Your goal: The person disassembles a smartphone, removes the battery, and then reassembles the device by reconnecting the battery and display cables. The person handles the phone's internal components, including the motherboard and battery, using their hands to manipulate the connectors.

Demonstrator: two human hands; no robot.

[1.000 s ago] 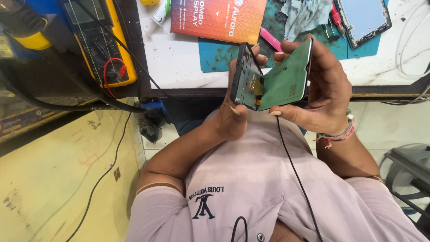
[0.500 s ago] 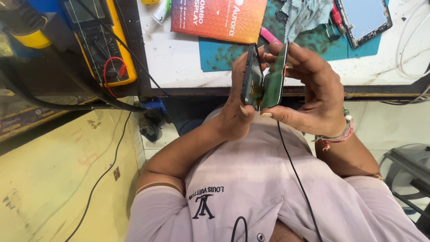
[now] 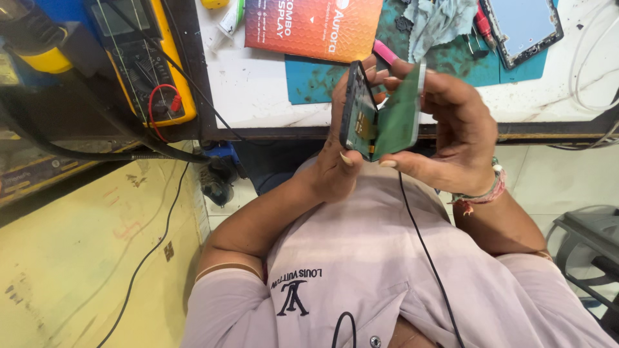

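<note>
Head view: two hands hold an opened phone just off the desk's (image 3: 271, 103) near edge.

A yellow multimeter (image 3: 145, 61) sits at the left edge. The left hand (image 3: 338, 164) has its fingers clamped on the dark phone frame (image 3: 356, 109); the right hand (image 3: 451, 135) has its fingers clamped on the green-backed display panel (image 3: 398, 119), which meets the frame along one side.

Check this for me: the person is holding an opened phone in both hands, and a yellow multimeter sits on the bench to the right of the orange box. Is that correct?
Not quite. In the head view the yellow multimeter sits to the left of the orange box, not the right. The rest holds: the left hand and right hand hold the opened phone between them.
</note>
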